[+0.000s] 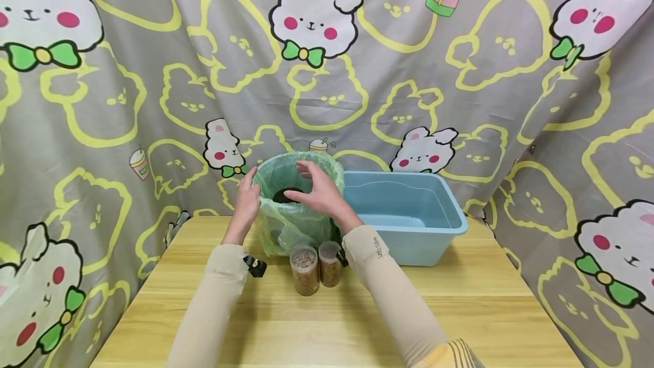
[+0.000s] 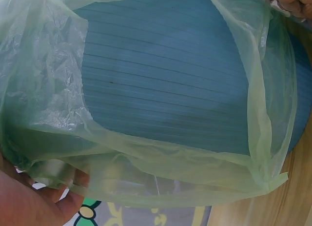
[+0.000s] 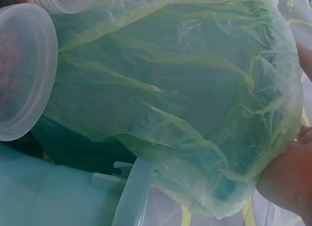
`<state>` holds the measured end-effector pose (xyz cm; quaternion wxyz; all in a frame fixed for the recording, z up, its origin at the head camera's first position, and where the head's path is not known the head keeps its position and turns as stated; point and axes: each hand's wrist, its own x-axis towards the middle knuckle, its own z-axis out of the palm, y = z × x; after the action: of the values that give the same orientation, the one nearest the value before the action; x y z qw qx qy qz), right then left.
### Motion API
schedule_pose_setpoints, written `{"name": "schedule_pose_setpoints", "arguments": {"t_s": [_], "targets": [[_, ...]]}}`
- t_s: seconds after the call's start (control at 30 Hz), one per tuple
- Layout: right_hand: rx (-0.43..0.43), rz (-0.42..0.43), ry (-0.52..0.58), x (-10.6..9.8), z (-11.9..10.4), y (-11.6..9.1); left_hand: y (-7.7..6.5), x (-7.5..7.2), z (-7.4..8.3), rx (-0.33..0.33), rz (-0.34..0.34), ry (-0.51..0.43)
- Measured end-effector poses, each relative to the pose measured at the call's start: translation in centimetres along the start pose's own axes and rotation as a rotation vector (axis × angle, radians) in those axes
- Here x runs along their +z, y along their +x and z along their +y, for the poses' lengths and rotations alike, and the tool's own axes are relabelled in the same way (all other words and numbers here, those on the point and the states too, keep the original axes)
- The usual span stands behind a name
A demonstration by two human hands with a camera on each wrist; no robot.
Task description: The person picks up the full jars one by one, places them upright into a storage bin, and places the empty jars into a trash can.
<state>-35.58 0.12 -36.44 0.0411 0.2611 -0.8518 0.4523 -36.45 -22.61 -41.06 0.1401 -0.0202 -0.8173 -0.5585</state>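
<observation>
A bin (image 2: 165,74) with a ridged blue wall is lined with a thin green plastic bag (image 1: 293,226), whose edge is folded over the rim and hangs loosely outside. At the bag's left rim, my left hand (image 1: 247,200) holds the film, its fingertips partly hidden by it in the left wrist view. My right hand (image 1: 322,189) is over the right part of the bin's opening, thumb and fingers spread apart, near the rim. Inside the opening shows a dark patch (image 1: 288,195). Two clear lidded jars (image 1: 305,274) with brownish contents stand in front of the bin.
A light blue rectangular tub (image 1: 414,243) stands right beside the bin. The wooden table (image 1: 306,328) extends in front, and a patterned grey curtain (image 1: 327,112) hangs behind and along both sides.
</observation>
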Motion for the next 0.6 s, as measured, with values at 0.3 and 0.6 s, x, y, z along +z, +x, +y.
{"name": "schedule_pose_setpoints", "arguments": {"t_s": [0.3,0.6], "targets": [[-0.017,0.012,0.037,0.05,0.27,0.00,-0.04,0.00,-0.03,0.008,0.009,0.000],[-0.039,0.021,0.067,-0.08,0.42,-0.08,0.01,0.08,0.04,0.000,0.013,-0.005]]}}
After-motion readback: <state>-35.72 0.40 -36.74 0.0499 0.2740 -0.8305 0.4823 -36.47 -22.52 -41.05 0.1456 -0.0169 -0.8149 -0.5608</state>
